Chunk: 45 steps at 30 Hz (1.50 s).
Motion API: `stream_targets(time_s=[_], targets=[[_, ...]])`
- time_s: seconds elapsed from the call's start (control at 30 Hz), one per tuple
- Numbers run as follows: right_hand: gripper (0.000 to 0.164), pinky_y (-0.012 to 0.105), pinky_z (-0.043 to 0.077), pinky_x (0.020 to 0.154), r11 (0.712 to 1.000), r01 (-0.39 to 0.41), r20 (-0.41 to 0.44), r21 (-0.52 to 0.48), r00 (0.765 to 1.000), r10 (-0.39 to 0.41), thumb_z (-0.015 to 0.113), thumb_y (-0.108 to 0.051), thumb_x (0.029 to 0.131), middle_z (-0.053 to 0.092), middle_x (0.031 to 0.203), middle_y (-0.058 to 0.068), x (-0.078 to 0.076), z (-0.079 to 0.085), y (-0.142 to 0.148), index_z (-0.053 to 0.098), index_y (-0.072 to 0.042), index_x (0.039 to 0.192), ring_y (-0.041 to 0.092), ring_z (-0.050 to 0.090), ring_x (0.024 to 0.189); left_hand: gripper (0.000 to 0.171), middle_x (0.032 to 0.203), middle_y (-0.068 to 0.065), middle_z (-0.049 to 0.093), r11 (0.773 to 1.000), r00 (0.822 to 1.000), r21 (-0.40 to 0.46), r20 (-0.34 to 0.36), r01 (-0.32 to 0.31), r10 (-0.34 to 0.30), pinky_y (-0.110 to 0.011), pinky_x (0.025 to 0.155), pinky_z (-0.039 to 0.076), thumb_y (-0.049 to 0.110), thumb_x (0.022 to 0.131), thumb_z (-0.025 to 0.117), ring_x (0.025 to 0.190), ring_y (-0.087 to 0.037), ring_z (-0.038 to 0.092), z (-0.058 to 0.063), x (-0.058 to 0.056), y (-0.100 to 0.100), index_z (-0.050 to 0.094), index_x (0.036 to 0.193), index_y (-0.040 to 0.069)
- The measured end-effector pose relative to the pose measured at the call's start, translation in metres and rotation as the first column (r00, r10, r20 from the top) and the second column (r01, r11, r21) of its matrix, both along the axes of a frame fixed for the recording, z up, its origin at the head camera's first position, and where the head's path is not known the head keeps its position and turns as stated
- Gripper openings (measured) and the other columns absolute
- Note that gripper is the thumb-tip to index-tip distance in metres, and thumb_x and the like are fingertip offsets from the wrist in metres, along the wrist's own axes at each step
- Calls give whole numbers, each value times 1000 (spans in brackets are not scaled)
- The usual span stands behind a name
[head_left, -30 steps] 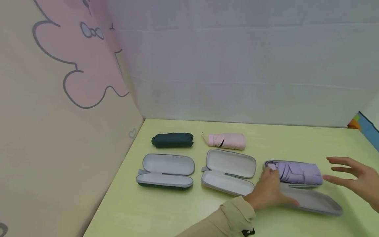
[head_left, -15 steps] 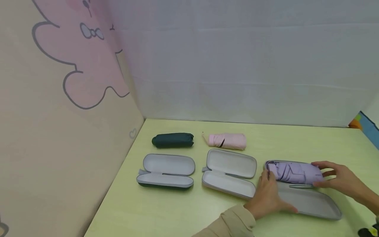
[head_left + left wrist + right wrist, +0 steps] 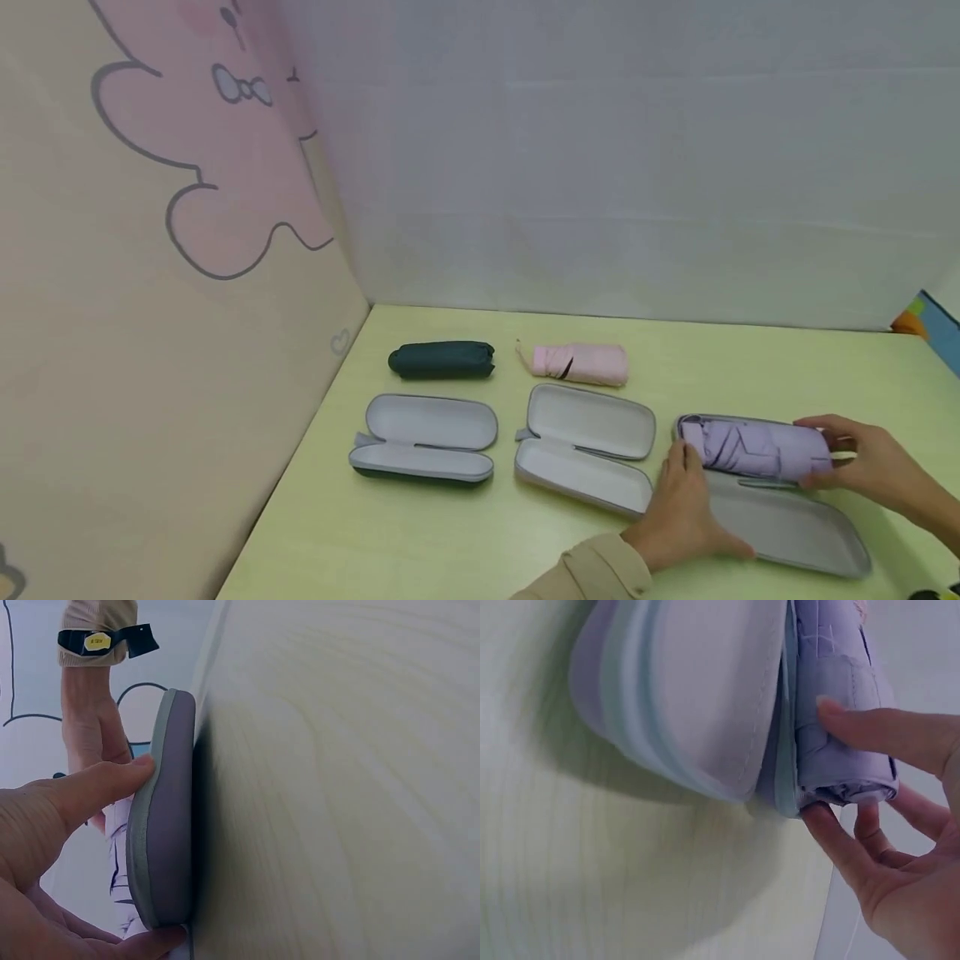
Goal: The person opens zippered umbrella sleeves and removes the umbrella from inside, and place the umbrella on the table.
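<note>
A folded purple umbrella (image 3: 757, 448) lies in the back half of an open glasses-style case (image 3: 787, 525) with a grey lining and a purple shell, as the left wrist view shows. My left hand (image 3: 686, 512) holds this case at its left end, thumb (image 3: 112, 787) on the front half's rim and fingers by the umbrella's handle end. At the other end, my right hand (image 3: 862, 462) grips the umbrella, its thumb (image 3: 885, 735) on the fabric and its fingers (image 3: 840, 840) around the rolled end and the case edge.
Left of the hands, two more open cases stand: a pale-lined one (image 3: 585, 475) and a dark green one (image 3: 423, 462). Behind them lie a pink folded umbrella (image 3: 585, 364) and a dark green one (image 3: 442, 359). A patterned wall (image 3: 187, 375) borders the table's left side.
My right hand has come in from the right and taken hold of the umbrella's right end. My left hand has stayed at the case's left end, shifting slightly.
</note>
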State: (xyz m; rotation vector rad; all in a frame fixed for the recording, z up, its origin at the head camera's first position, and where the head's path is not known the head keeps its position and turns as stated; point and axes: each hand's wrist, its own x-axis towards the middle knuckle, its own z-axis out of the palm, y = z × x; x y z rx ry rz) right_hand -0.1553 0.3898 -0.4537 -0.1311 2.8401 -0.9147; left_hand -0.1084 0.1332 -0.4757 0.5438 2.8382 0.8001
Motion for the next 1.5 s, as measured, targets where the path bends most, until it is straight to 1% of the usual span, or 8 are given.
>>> stream_targets(time_s=[0.13, 0.27, 0.37, 0.57, 0.8, 0.97, 1.33, 1.5], targets=[[64, 27, 51, 62, 984, 19, 27, -176, 1000, -14, 81, -13, 74, 55, 108, -5, 11, -6, 5, 52, -1, 129, 4, 57, 81, 122, 148, -5, 28, 1000, 1000, -13, 5, -1, 1, -19, 96, 37, 60, 51, 86, 131, -12, 34, 2, 0, -1, 32, 145, 5], [54, 27, 52, 66, 923, 41, 76, -382, 997, -12, 69, -6, 86, 47, 112, -35, 17, -15, 11, 51, -11, 136, -7, 55, 89, 120, 148, -4, 27, 1000, 1000, -31, 13, 1, -1, -18, 96, 37, 60, 50, 86, 131, -12, 35, 1, 0, 0, 34, 144, 7], [54, 27, 53, 68, 872, 89, 141, -481, 990, -23, 65, -3, 88, 47, 112, -36, 18, -21, 15, 51, -16, 138, -7, 56, 92, 120, 149, -4, 26, 998, 1000, -57, 9, 14, -13, -17, 96, 36, 61, 50, 85, 133, -11, 32, 1, 0, 1, 34, 144, 7], [48, 25, 52, 68, 821, 218, 256, -528, 962, -92, 66, -5, 88, 49, 103, -36, 18, -32, 22, 60, -31, 129, -2, 59, 87, 122, 150, -5, 26, 996, 1000, -85, -11, 21, -22, -17, 97, 34, 63, 50, 84, 134, -11, 30, 0, 1, 1, 32, 145, 6], [49, 20, 50, 69, 623, 280, 276, -730, 955, -106, 63, 7, 86, 57, 105, -28, 20, -41, 29, 67, -28, 120, -8, 53, 89, 128, 149, -4, 27, 999, 1000, -53, 18, -11, 12, -18, 97, 36, 61, 49, 86, 133, -11, 33, 0, 2, 2, 25, 148, 7], [50, 18, 50, 67, 528, 315, 276, -789, 949, -153, 62, 11, 85, 54, 101, -30, 22, -44, 30, 70, -31, 111, -9, 49, 86, 128, 150, -4, 27, 998, 1000, -57, 24, -11, 12, -19, 97, 36, 60, 50, 86, 133, -11, 33, 2, 2, 2, 24, 148, 7], [52, 26, 53, 65, 446, 240, 201, -862, 971, -132, 56, 18, 85, 55, 105, -25, 22, -40, 33, 70, -23, 113, -6, 52, 87, 126, 150, -2, 26, 999, 999, -44, 44, -20, 22, -19, 95, 39, 59, 50, 86, 133, -11, 32, 4, 1, 1, 26, 148, 8], [53, 21, 51, 66, 449, 221, 180, -866, 975, -133, 55, 18, 85, 55, 105, -23, 17, -32, 34, 69, -25, 114, -5, 53, 88, 126, 151, -1, 24, 1000, 997, -13, 74, -25, 26, -21, 95, 40, 56, 51, 88, 133, -11, 33, 5, 2, 0, 24, 149, 9]])
